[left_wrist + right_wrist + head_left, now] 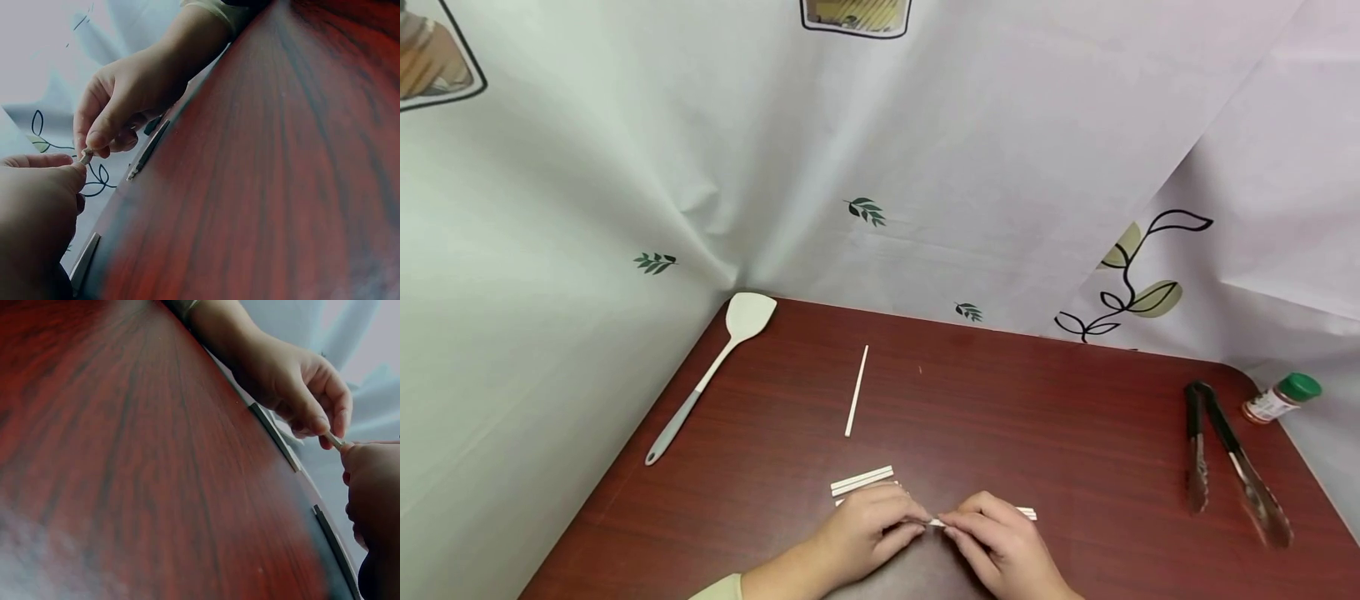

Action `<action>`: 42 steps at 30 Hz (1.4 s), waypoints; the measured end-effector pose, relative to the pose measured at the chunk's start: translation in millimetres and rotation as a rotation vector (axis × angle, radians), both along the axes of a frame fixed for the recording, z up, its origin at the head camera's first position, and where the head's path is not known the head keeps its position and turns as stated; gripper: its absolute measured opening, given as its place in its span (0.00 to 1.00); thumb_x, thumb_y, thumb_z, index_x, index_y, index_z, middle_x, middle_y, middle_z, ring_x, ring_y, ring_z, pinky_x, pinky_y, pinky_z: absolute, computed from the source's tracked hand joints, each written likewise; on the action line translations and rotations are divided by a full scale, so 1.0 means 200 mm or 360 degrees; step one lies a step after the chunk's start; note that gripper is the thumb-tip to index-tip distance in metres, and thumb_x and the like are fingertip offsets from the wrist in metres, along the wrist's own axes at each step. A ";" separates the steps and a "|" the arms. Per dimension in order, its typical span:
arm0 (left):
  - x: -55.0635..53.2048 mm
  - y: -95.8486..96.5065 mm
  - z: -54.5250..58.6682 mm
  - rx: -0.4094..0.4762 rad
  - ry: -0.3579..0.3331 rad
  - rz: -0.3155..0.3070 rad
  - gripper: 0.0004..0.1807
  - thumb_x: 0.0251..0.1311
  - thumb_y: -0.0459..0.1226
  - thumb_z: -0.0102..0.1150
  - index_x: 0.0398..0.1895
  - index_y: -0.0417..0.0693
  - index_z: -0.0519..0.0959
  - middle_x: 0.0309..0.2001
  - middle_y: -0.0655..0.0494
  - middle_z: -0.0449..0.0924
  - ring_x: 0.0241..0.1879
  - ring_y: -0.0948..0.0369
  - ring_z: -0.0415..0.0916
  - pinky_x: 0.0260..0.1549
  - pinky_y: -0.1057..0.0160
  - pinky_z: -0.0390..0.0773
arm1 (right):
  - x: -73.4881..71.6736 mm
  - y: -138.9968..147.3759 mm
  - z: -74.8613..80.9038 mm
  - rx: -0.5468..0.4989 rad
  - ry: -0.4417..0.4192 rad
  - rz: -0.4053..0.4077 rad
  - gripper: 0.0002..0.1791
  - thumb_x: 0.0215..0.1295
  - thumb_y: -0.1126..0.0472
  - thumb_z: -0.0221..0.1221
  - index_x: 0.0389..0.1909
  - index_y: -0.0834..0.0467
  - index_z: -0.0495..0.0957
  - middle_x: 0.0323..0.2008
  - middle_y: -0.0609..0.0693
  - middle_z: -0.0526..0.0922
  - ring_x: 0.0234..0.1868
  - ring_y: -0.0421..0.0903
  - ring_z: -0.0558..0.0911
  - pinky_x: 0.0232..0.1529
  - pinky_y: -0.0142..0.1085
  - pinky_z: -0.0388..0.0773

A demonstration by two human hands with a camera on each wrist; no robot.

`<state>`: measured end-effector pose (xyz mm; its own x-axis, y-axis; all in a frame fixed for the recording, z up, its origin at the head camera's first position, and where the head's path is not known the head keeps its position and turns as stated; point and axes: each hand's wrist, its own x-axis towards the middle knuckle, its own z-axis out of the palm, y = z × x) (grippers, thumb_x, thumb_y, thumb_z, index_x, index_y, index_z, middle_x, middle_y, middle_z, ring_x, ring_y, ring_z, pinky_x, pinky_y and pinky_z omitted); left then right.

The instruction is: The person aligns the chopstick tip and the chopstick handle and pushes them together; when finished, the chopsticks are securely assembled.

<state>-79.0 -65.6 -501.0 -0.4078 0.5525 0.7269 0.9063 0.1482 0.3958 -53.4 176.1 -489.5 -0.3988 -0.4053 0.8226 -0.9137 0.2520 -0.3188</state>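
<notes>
Both hands meet low in the middle of the head view, thumbs and fingertips close together. Between them shows a short bit of a white stick (936, 522), its ends hidden in the fingers. The left hand (876, 529) pinches one side of it, and the right hand (996, 537) pinches the other. In the right wrist view the stick (335, 440) bridges the two sets of fingertips, above the tabletop. Beside the left hand lie short white sticks (861, 481), side by side and partly covered by that hand. More white stick ends (1027, 513) stick out past the right hand.
A longer thin white stick (856, 392) lies farther back on the dark red table (1037, 417). A white spatula (711, 375) with a grey handle is at the left edge. Tongs (1232, 458) and a green-capped shaker (1281, 398) are at the right. Printed sheeting (925, 167) hangs behind.
</notes>
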 end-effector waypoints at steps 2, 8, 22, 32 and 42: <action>0.00 0.00 0.00 0.0016 -0.0017 0.0011 0.14 0.58 0.28 0.76 0.46 0.50 0.86 0.40 0.63 0.85 0.38 0.72 0.79 0.44 0.78 0.76 | 0.00 0.00 0.01 -0.0007 -0.0013 -0.0009 0.12 0.80 0.61 0.59 0.41 0.65 0.88 0.34 0.49 0.82 0.31 0.39 0.82 0.35 0.24 0.78; 0.01 0.00 0.00 0.0012 -0.0043 0.0013 0.13 0.59 0.28 0.76 0.44 0.50 0.86 0.39 0.64 0.84 0.38 0.73 0.77 0.42 0.79 0.75 | 0.00 0.00 0.00 0.0009 -0.0010 -0.0020 0.12 0.80 0.60 0.60 0.40 0.63 0.88 0.34 0.48 0.82 0.31 0.39 0.81 0.34 0.25 0.77; 0.02 0.00 0.01 -0.0009 -0.0038 0.0008 0.13 0.58 0.29 0.76 0.43 0.50 0.86 0.39 0.64 0.85 0.36 0.73 0.76 0.42 0.79 0.75 | 0.00 0.04 -0.09 0.0162 0.0053 -0.0158 0.09 0.79 0.57 0.61 0.44 0.55 0.89 0.39 0.43 0.83 0.37 0.37 0.82 0.39 0.30 0.77; 0.02 -0.01 0.01 -0.0046 -0.0020 -0.0058 0.10 0.62 0.30 0.74 0.44 0.50 0.87 0.41 0.64 0.87 0.42 0.72 0.81 0.49 0.76 0.77 | -0.01 0.01 -0.05 0.0057 -0.0003 0.0034 0.08 0.79 0.61 0.61 0.42 0.59 0.87 0.38 0.46 0.84 0.37 0.38 0.82 0.40 0.28 0.76; 0.01 -0.01 0.01 0.0007 -0.0010 -0.0030 0.13 0.59 0.29 0.75 0.44 0.51 0.85 0.38 0.64 0.83 0.36 0.73 0.75 0.42 0.79 0.75 | 0.00 -0.02 0.01 -0.0014 0.0005 0.0032 0.10 0.80 0.62 0.60 0.39 0.62 0.86 0.36 0.48 0.83 0.34 0.41 0.82 0.37 0.29 0.76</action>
<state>-76.1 -66.6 -499.4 -0.4021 0.5568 0.7268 0.9063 0.1293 0.4023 -53.7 172.8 -487.3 -0.3880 -0.4061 0.8274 -0.9196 0.2310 -0.3178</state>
